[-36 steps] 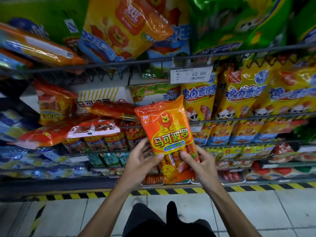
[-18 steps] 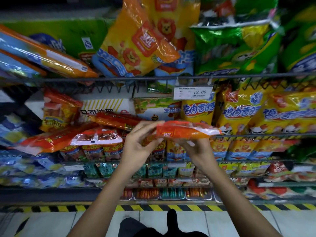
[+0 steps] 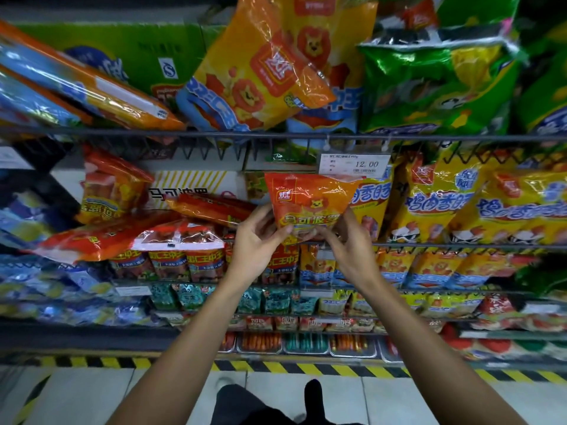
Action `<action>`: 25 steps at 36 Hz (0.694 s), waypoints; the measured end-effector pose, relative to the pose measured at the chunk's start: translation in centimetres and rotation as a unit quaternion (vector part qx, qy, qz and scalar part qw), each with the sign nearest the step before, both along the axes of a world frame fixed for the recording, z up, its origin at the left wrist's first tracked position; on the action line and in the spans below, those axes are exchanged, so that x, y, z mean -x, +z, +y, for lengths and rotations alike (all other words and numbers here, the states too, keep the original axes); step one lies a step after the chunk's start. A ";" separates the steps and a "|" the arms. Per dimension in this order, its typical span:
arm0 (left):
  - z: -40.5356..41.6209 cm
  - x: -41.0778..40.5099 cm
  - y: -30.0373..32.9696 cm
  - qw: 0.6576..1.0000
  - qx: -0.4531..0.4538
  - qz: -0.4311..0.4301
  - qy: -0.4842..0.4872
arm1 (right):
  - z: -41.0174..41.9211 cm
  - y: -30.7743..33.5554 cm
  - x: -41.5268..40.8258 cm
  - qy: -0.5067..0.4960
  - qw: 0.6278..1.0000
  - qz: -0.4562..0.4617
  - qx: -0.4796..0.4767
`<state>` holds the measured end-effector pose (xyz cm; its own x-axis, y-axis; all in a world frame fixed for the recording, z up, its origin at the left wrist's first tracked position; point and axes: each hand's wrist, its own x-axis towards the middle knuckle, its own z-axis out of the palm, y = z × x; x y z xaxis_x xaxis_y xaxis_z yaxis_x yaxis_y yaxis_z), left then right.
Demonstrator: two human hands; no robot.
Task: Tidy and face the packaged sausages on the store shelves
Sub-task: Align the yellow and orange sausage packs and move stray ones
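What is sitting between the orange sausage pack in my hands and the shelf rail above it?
In the head view, the white price tag reading 12.00 hangs from the shelf rail, just above the right part of the orange sausage pack's top edge.

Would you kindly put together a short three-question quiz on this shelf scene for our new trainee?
1. True or false: both hands grip the orange sausage pack.
2. What figure is printed on the white price tag hanging from the wire shelf rail?
3. On which side of the held pack do the yellow sausage bags stand? A) left B) right C) beneath

Key
1. True: the left hand and the right hand pinch its lower edge.
2. 12.00
3. B
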<state>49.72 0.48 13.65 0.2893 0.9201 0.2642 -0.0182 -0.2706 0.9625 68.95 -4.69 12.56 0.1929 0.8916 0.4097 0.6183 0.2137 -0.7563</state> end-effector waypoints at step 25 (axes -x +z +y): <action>3.0 0.2 -0.2 0.979 -0.085 0.166 0.076 | 0.5 -1.5 1.1 -0.063 0.997 -0.026 -0.021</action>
